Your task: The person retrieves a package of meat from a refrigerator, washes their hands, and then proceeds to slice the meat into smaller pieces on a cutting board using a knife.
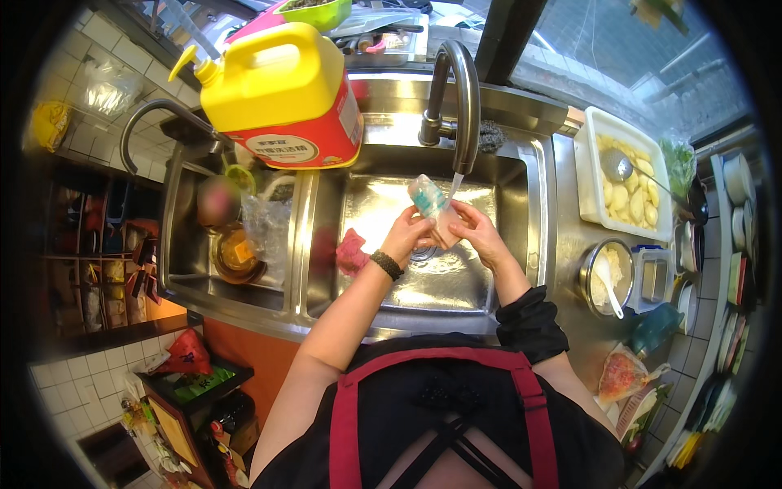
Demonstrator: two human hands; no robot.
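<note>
My left hand [410,235] and my right hand [479,229] hold a pale pink block [449,226] between them, over the right sink basin [440,293]. A clear plastic wrapper [426,194] with teal print covers its far end; what the block is made of is unclear. Water [454,185] runs from the gooseneck faucet [469,116] just beyond my fingers and falls at the package. A crumpled pink cloth [352,252] lies in the basin to the left of my left wrist.
A large yellow detergent jug [275,79] stands behind the sink divider. The left basin [189,269] holds an amber bowl [237,253] and plastic bags. To the right are a white tub of peeled potatoes [635,195] with a skimmer [618,165] and a steel bowl [586,287] with a spoon.
</note>
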